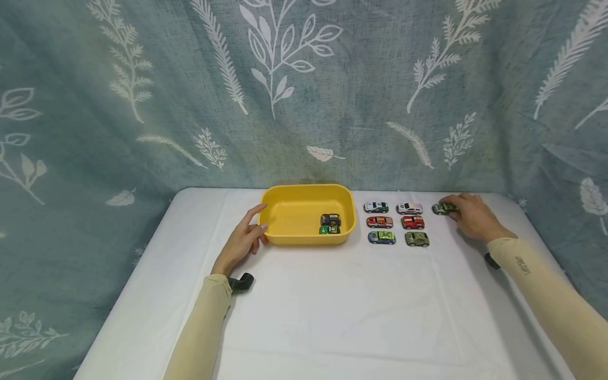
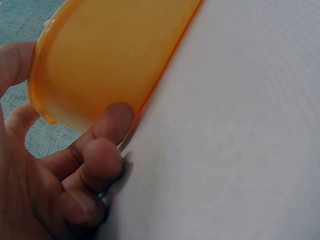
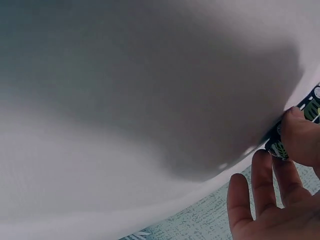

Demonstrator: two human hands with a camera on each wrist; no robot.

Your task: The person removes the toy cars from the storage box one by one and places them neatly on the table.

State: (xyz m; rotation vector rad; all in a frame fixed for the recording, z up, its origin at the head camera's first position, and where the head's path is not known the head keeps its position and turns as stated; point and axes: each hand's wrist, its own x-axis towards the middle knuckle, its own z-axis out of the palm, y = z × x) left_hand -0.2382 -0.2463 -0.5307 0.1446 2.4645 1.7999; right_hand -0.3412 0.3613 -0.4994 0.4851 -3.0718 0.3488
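Observation:
At the right, my right hand (image 1: 473, 216) pinches a green camouflage toy car (image 1: 443, 209) at the table's far edge. In the right wrist view, the thumb and fingers partly cover that toy car (image 3: 312, 109). My left hand (image 1: 243, 240) rests its fingers against the left end of a yellow bin (image 1: 304, 240). The left wrist view has its fingertips on the outside of the bin (image 2: 110, 55). Inside the bin's right end lie a dark toy car (image 1: 330, 218) and a green one (image 1: 329, 230), partly hidden by the front wall.
Several toy cars stand in two columns right of the bin, among them a red one (image 1: 412, 222), a blue-green one (image 1: 382, 237) and an olive one (image 1: 417, 239). A white cloth (image 1: 342, 311) covers the table. Behind it hangs a leaf-patterned green curtain (image 1: 351, 95).

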